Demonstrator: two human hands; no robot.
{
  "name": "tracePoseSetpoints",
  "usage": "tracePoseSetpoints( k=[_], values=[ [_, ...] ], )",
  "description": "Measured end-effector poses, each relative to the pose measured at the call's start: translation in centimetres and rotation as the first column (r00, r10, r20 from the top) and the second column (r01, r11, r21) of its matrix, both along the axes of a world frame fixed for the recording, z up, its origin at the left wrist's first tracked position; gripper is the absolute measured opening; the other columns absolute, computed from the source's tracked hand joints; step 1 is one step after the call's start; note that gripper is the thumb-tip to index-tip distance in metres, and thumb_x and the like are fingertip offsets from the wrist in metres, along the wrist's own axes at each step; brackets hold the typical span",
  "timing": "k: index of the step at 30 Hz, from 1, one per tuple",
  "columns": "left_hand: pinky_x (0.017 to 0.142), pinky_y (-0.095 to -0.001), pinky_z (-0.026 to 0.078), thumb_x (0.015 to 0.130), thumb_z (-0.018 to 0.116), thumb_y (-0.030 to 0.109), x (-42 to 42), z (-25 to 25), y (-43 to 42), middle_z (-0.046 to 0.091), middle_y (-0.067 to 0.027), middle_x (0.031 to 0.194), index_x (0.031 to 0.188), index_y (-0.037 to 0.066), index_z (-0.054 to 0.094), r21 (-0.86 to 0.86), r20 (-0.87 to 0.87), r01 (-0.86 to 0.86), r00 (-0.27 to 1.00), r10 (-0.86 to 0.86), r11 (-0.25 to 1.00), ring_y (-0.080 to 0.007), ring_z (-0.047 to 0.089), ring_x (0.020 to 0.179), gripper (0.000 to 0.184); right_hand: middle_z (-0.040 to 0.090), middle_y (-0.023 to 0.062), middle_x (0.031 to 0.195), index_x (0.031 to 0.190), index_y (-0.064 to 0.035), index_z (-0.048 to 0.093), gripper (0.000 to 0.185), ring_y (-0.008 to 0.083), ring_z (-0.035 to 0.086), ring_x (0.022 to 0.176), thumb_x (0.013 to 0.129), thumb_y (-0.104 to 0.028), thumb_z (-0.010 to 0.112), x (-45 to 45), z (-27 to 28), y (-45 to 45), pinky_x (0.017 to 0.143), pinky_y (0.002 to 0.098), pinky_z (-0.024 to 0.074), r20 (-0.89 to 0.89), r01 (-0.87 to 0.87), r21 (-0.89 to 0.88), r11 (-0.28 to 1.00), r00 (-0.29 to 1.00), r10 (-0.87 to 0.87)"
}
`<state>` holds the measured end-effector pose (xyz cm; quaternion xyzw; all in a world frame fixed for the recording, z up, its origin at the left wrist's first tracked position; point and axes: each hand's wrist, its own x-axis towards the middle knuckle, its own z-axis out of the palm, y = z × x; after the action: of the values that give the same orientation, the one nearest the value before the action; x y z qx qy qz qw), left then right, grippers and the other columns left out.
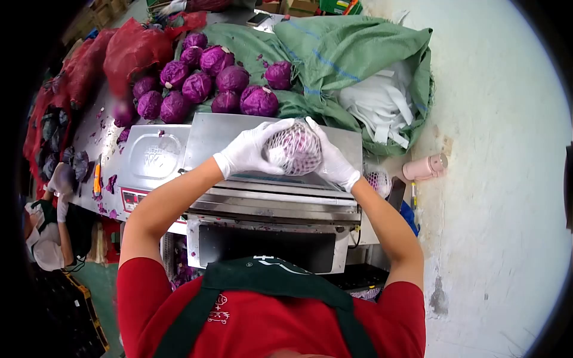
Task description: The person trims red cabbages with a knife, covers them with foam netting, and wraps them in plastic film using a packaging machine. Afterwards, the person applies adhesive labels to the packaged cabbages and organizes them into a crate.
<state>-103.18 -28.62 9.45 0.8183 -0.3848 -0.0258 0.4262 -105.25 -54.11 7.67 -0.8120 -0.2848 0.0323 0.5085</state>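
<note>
Over the plate (209, 131), far-left corner bare, left hand (250, 150) and right hand (335, 164) clamp fingers (276, 129) on netted cabbage (296, 150).

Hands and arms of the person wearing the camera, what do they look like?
The left hand and right hand wear matching, close-fitting white gloves that end around the wrists. The left arm and right arm are bare from there up to short, plain red sleeves. No watch or bracelet shows.
</note>
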Motion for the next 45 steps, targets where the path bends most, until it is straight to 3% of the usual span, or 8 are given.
tracePoseSetpoints(
  k=[7,9,19,21,27,35,39,45],
  values=[
    [0.099,-0.0323,0.046,0.096,0.055,0.036,-8.8,-0.9,0.3,0.054,-0.012,0.127,0.141,0.006,0.035,-0.11,-0.853,-0.147,0.522,-0.017,0.983,-0.0175,0.054,0.114,0.057,0.046,0.0078,0.137,0.146,-0.0055,0.024,0.089,0.0173,0.052,0.119,0.074,-0.015,0.076,-10.5,4.5,-0.5,0.103,0.0345,0.043,-0.849,-0.022,0.21,0.978,0.492,0.193],
    [0.102,-0.0329,0.043,0.098,0.045,0.047,-12.9,3.3,0.3,0.051,-0.0136,0.133,0.142,0.007,0.034,-0.185,-0.967,-0.208,-0.138,-0.216,0.96,-0.0207,0.052,0.121,0.061,0.05,0.0086,0.134,0.145,-0.0057,0.028,0.08,0.0196,0.056,0.115,0.077,-0.01,0.071,-14.7,5.9,0.0,0.099,0.0363,0.0467,-0.941,0.206,0.324,0.923,0.172,0.292],
    [0.1,-0.0349,0.044,0.096,0.045,0.051,-20.8,-5.1,0.7,0.052,-0.0118,0.133,0.138,0.0,0.041,-0.02,-0.977,-0.319,-0.197,-0.087,0.948,-0.0204,0.053,0.118,0.066,0.054,0.0139,0.129,0.134,-0.003,0.041,0.047,0.0257,0.057,0.112,0.089,-0.014,0.051,-22.6,-4.3,-0.6,0.097,0.037,0.0474,-0.882,0.34,0.437,0.833,-0.023,0.472],
    [0.092,-0.0331,0.048,0.09,0.063,0.04,-23.0,-6.0,2.4,0.059,-0.0142,0.122,0.132,-0.005,0.045,0.004,-0.966,-0.298,0.246,0.081,0.955,-0.0195,0.06,0.106,0.064,0.051,0.0157,0.131,0.133,-0.0023,0.042,0.046,0.0261,0.057,0.112,0.094,-0.024,0.051,-23.5,-5.3,-0.8,0.097,0.0371,0.0473,-0.88,0.536,0.329,0.778,-0.126,0.459],
    [0.061,-0.0274,0.045,0.096,0.055,0.014,-29.3,-6.4,6.7,0.059,-0.005,0.071,0.084,0.001,0.062,0.094,-0.517,-0.517,0.705,0.485,0.851,-0.0128,0.054,0.065,0.019,0.059,0.0136,0.117,0.127,0.0003,0.05,0.049,0.0199,0.057,0.108,0.096,-0.038,0.052,-29.5,-1.2,0.3,0.095,0.0307,0.0437,-0.633,0.393,0.017,0.919,0.716,-0.294],
    [0.039,-0.0197,0.021,0.099,0.048,0.035,-29.1,-2.8,4.8,0.047,0.0075,0.065,0.083,0.016,0.054,0.189,-0.978,-0.83,-0.114,0.172,0.525,-0.0027,0.033,0.045,0.026,0.037,-0.0041,0.051,0.075,-0.0057,0.057,0.035,0.0066,0.033,0.041,0.099,-0.029,0.046,-30.9,-3.6,-2.6,0.039,0.0237,0.0268,-0.944,0.856,-0.081,0.51,0.097,-0.314],
    [0.052,-0.0247,0.039,0.099,0.048,0.031,-35.0,-14.8,8.2,0.057,0.0029,0.077,0.102,0.004,0.063,0.292,-0.928,-0.583,0.018,0.371,0.758,-0.0072,0.047,0.061,0.031,0.045,-0.0019,0.056,0.081,-0.0041,0.062,0.024,0.008,0.04,0.047,0.091,-0.024,0.055,-35.2,-11.8,-2.6,0.042,0.024,0.0318,-0.986,0.737,-0.161,0.656,-0.099,-0.131],
    [0.065,-0.0308,0.045,0.093,0.052,0.03,-32.8,-18.5,1.5,0.06,-0.0023,0.082,0.099,0.006,0.064,0.255,-0.96,-0.454,-0.011,0.281,0.853,-0.014,0.054,0.072,0.027,0.063,0.0073,0.111,0.119,-0.0076,0.058,0.03,0.0179,0.06,0.098,0.092,-0.018,0.05,-33.2,-17.5,4.5,0.086,0.0322,0.0495,-0.648,-0.12,-0.058,0.991,0.76,0.053]
  ],
)
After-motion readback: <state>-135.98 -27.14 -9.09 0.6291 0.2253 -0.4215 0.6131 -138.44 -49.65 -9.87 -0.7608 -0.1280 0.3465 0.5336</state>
